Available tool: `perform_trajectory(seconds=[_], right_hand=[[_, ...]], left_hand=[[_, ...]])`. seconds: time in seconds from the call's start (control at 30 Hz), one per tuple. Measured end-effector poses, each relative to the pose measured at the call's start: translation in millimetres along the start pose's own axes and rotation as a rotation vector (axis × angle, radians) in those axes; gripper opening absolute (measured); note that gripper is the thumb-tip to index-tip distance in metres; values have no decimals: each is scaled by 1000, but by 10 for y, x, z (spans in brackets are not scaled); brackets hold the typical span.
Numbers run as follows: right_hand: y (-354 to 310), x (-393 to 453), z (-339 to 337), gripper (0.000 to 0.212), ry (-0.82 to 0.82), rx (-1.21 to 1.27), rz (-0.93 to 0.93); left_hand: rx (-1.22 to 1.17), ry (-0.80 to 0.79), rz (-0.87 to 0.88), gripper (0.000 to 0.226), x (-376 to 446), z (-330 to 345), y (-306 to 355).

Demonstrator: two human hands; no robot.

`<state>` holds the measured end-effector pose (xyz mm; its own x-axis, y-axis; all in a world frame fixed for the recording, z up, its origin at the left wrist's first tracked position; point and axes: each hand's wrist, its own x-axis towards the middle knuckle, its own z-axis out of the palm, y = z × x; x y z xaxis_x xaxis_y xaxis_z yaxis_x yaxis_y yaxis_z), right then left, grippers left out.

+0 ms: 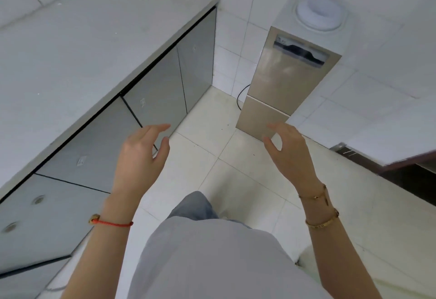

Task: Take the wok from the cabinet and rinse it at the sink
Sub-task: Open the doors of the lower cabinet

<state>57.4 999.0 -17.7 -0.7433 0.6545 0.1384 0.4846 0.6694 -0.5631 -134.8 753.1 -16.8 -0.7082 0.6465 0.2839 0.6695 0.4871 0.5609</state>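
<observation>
Both hands up in the air, empty, in front of shut cabinet doors

Left hand (139, 157) and right hand (289, 154) both hang loose with fingers spread, touching nothing, over the pale tiled floor (212, 157). Grey cabinet doors (153, 102) under the countertop (82, 46) on the left are all closed, so no wok showing anywhere. Further back a gold water dispenser (283, 79) stands by the wall.

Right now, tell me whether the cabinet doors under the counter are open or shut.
Shut: the cabinet doors lie flush under the counter, only thin dark seams between them.
</observation>
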Motion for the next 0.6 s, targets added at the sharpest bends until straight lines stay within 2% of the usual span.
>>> perform_trajectory(seconds=[0.27, 0.6], right_hand=[[44, 1367, 389, 32, -234, 59, -205], [-517, 2932, 1034, 34, -359, 73, -418]], left_hand=[[62, 98, -255, 26, 504, 204, -183], [119, 276, -412, 25, 1532, 144, -683]])
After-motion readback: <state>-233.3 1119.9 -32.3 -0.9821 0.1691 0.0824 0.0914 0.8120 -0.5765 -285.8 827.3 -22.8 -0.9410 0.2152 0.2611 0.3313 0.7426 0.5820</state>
